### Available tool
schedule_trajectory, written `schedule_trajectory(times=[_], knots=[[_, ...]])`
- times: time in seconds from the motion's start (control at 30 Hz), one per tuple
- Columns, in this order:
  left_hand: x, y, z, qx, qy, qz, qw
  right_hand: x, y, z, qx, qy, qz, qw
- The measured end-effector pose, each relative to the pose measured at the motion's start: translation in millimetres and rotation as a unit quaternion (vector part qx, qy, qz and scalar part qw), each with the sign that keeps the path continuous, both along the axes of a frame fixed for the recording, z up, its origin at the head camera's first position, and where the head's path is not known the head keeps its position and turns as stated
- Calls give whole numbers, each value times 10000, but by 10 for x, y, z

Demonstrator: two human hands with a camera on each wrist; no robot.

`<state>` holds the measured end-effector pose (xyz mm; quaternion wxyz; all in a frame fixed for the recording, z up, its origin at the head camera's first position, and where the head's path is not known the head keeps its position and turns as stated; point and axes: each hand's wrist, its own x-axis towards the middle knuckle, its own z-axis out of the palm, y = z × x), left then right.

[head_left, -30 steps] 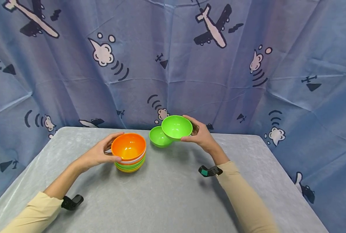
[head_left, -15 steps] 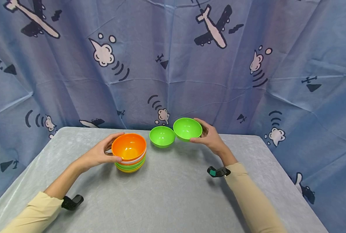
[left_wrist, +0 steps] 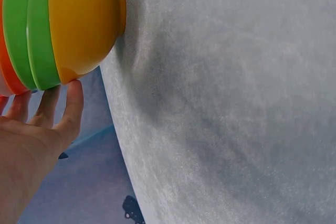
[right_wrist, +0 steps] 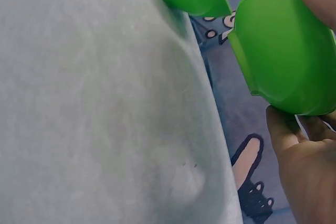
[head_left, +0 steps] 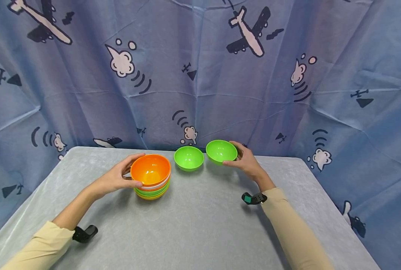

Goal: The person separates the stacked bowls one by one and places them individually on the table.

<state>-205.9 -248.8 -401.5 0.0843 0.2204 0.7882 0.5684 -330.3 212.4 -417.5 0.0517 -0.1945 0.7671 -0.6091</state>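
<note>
My left hand (head_left: 117, 176) grips the side of a stack of nested bowls, thumb at the front and fingers behind. An orange bowl (head_left: 150, 169) tops the stack; white, orange and green rims show under it, and a yellow bowl (left_wrist: 84, 22) is at the bottom. My right hand (head_left: 246, 161) holds a green bowl (head_left: 221, 150) by its right side, thumb in front. In the right wrist view this bowl (right_wrist: 283, 45) hangs above the table surface with its base showing. A second green bowl (head_left: 188, 158) stands upright on the table between the stack and the held bowl.
The grey cloth-covered table (head_left: 193, 225) has its far edge just behind the bowls. A blue curtain (head_left: 200, 75) printed with planes hangs behind it. Black bands (head_left: 253, 198) are worn at both wrists.
My right hand has carried the green bowl to the right and lower, from in front of the second green bowl to beside it. My left hand stays at the stack.
</note>
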Motion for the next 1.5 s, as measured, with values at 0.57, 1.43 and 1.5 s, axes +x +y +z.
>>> schedule_trajectory(times=[0.57, 1.43, 1.5], knots=[[-5, 9, 1, 18, -38, 1, 10000, -63, 88, -307, 54, 339, 177, 9993], [-1, 4, 5, 23, -65, -7, 10000, 6, 113, -312, 632, 181, 189, 9977], [1, 7, 4, 35, -65, -16, 10000, 13, 125, -299, 563, 100, 295, 9979]])
